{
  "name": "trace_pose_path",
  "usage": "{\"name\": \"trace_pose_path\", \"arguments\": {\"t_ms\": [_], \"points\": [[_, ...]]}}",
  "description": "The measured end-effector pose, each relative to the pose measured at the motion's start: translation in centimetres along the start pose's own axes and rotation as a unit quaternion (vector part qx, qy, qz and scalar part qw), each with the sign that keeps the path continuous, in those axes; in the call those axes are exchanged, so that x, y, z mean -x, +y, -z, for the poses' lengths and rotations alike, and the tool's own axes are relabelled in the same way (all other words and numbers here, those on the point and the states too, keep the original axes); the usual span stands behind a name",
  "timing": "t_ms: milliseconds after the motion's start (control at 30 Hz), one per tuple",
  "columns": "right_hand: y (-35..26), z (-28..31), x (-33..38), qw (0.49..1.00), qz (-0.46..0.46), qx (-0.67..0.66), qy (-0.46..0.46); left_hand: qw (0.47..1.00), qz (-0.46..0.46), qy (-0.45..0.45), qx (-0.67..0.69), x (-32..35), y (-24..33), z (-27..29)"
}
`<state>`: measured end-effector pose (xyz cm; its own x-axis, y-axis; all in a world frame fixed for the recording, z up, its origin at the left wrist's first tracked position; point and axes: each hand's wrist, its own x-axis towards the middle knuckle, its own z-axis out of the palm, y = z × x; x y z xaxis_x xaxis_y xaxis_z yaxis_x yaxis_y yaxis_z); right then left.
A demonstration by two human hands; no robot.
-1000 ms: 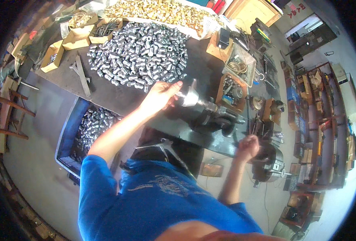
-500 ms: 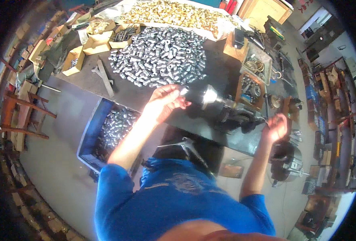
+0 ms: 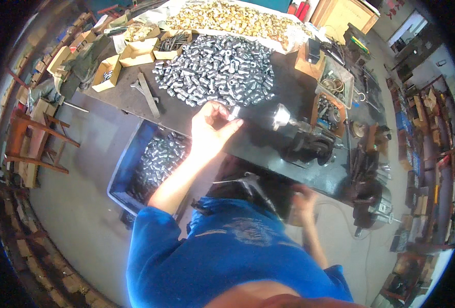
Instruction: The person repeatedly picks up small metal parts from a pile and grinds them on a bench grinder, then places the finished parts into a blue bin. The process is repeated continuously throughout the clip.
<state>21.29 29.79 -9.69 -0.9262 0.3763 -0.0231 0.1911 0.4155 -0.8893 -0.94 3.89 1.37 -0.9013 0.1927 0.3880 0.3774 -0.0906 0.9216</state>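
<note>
Between the thumb and fingers of my left hand (image 3: 212, 128) is a small silver metal fitting (image 3: 233, 113), held just in front of a heap of similar metal fittings (image 3: 214, 69) on the dark workbench. A bench-mounted machine with a shiny cone-shaped metal head (image 3: 280, 117) stands to the right of that hand, apart from the fitting. My right hand (image 3: 304, 203) is low, in front of the bench edge, and its fingers are smeared by motion. Left of it, a silver air blow gun (image 3: 250, 182) with a thin nozzle lies on a dark surface near my waist.
A blue crate (image 3: 122, 174) of metal fittings stands left, below the bench edge. Brass-coloured parts (image 3: 232, 20) fill a white-lined tray at the back. Small cardboard boxes (image 3: 137, 51), a flat metal bar tool (image 3: 147, 95) and a parts tray (image 3: 327, 113) lie on the bench.
My right hand has left the machine's right-end lever and dropped down and left toward my waist. My left hand stays at the machine's head, its grip on the fitting turned slightly.
</note>
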Motion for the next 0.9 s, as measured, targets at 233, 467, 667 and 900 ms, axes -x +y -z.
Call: {"name": "trace_pose_path", "arguments": {"t_ms": [233,467,667,900], "points": [[7.9,-11.6,-1.7,0.973,0.033,0.15,-0.174,0.998,0.04,0.016,-0.044,1.0,-0.5,2.6],[-7.8,-5.4,-1.1,0.941,-0.121,-0.164,-0.27,0.911,0.116,0.045,-0.394,8.7,-10.2,15.4],[-10.4,-2.5,-0.5,0.874,-0.181,-0.265,-0.364,0.867,0.055,-0.06,-0.492,8.2,-10.5,15.2],[-9.5,-2.2,-0.1,0.917,-0.181,-0.26,-0.24,0.848,-0.251,-0.124,-0.45,-6.0,-8.0,2.2]]}}
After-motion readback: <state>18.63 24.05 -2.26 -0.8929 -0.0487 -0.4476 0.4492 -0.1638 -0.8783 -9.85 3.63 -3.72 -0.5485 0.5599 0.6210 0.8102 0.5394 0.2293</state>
